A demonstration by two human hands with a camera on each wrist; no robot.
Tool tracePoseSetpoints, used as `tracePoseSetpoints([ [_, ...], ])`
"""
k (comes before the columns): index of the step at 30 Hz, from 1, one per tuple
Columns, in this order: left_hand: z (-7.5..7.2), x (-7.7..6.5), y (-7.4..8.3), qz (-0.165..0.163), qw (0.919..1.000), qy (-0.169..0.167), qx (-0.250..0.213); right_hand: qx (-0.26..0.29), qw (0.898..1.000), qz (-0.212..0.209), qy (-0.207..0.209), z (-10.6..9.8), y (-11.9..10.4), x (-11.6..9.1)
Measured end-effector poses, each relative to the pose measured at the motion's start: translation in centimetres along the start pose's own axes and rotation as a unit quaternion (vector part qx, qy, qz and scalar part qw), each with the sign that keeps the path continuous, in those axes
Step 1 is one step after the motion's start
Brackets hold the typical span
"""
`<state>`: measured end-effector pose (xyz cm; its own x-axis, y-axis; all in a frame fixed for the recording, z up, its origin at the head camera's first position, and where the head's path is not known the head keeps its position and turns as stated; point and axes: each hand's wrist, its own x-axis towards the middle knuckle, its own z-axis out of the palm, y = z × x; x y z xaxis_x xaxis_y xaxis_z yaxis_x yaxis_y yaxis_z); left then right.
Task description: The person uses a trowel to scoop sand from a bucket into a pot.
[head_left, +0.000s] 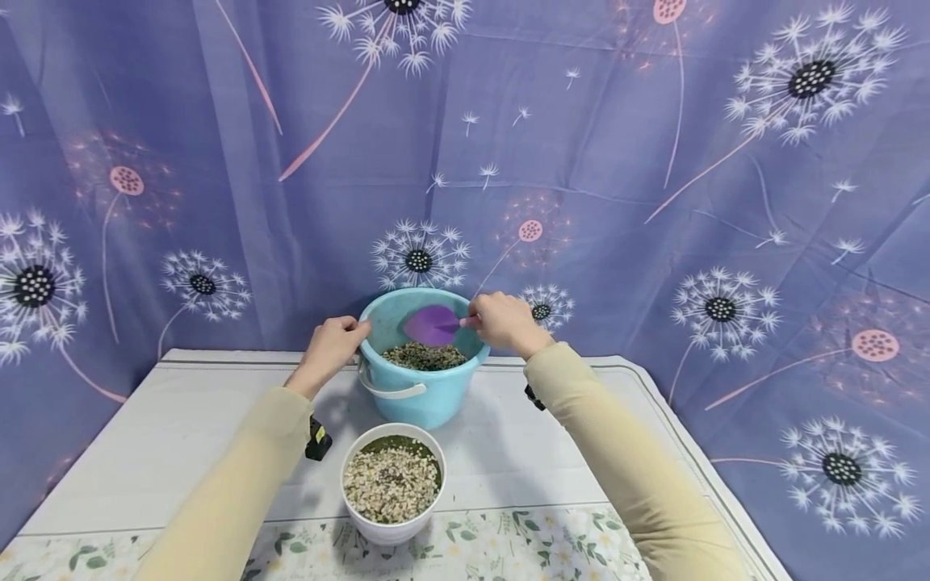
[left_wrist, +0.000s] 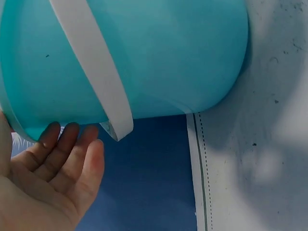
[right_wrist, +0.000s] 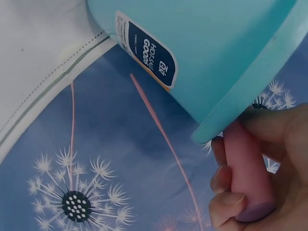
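A light-blue bucket [head_left: 429,395] stands at the back of the table, with a speckled grainy mix [head_left: 425,357] inside. My left hand [head_left: 337,343] grips its left rim, thumb over the edge and fingertips [left_wrist: 72,129] against the outer wall. In my right hand [head_left: 504,321] is a small trowel, its pink handle [right_wrist: 248,173] wrapped by the fingers. The trowel's purple blade [head_left: 433,325] points left inside the bucket's mouth, above the mix. Nearer the front sits a white pot [head_left: 388,532] filled with pale grainy material [head_left: 392,484].
The bucket's white handle [head_left: 392,393] hangs down its front side. A white cover [head_left: 218,436] and a floral cloth [head_left: 508,549] lie on the table. Right behind the bucket hangs a purple-blue dandelion curtain [head_left: 305,242].
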<state>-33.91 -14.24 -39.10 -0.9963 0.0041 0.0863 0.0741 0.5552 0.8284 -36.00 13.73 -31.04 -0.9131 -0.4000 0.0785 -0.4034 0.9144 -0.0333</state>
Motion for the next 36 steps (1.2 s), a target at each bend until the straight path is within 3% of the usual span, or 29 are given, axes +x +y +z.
tracePoseSetpoints([
  [8,0.5,0.0,-0.4,0.028,0.9991,0.033,0.001,-0.106,0.994,0.033,0.005,0.8,-1.7,1.3],
  [18,0.5,-0.1,-0.4,0.028,0.9989,0.038,-0.004,-0.199,0.979,0.047,0.026,3.0,-4.1,2.9],
  [22,0.4,-0.1,-0.4,0.031,0.9987,0.041,-0.004,-0.214,0.976,0.024,0.035,3.3,-4.8,3.2],
  [31,0.5,-0.1,-0.4,0.036,0.9981,0.050,-0.002,-0.188,0.979,-0.073,0.036,3.3,-5.1,2.2],
  [33,0.6,-0.1,-0.4,0.037,0.9979,0.053,0.001,-0.178,0.980,-0.089,0.027,3.0,-4.9,2.0],
  [36,0.6,-0.1,-0.4,0.039,0.9977,0.055,0.006,-0.149,0.983,-0.104,-0.021,2.4,-4.3,1.5],
])
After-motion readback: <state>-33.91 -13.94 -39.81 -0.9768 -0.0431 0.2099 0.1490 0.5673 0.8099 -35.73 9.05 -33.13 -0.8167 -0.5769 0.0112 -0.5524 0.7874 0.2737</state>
